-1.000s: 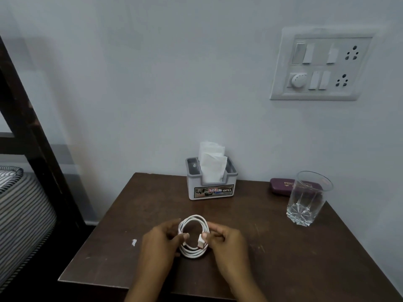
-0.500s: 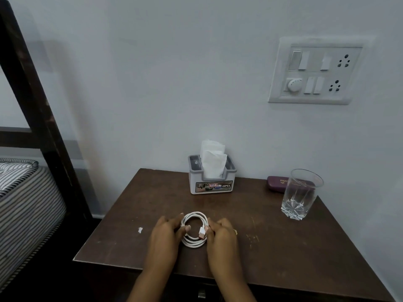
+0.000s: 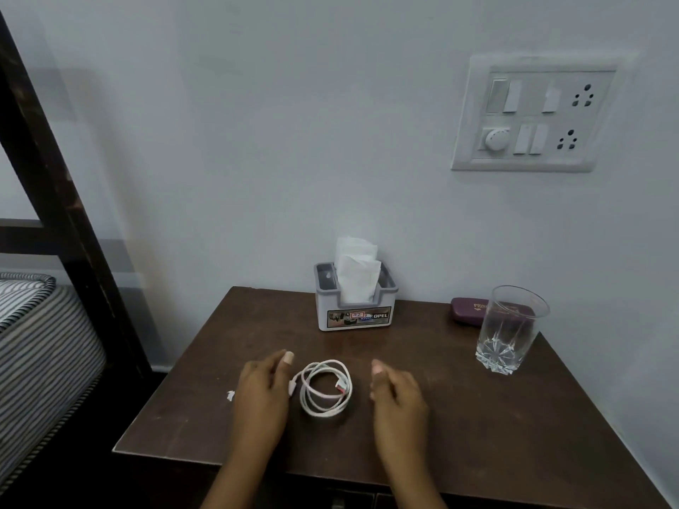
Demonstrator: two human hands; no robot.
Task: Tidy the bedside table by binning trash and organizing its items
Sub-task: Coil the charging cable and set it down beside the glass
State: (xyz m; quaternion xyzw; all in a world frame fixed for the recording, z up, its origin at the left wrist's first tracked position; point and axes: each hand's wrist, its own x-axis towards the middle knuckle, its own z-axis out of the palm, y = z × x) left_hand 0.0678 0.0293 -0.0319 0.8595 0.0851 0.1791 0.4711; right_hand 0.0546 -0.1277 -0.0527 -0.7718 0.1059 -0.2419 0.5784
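Observation:
A coiled white cable [image 3: 325, 389] lies on the dark brown bedside table [image 3: 477, 435], near its front middle. My left hand [image 3: 262, 393] hovers just left of the coil with relaxed fingers and holds nothing; whether it touches the cable's left plug I cannot tell. My right hand [image 3: 397, 396] is a short way right of the coil, apart from it, fingers loose and empty. A small white scrap [image 3: 230, 395] lies on the table left of my left hand.
A grey tissue holder [image 3: 354, 310] with white tissues stands at the table's back middle. A clear glass [image 3: 509, 330] stands at the right, a maroon case [image 3: 468, 311] behind it. A striped mattress [image 3: 40, 347] and dark bed frame [image 3: 55, 185] are at left. A switch panel [image 3: 532, 115] is on the wall.
Both hands have let go of the coiled cable and drawn apart to its sides. The cable now lies free on the table.

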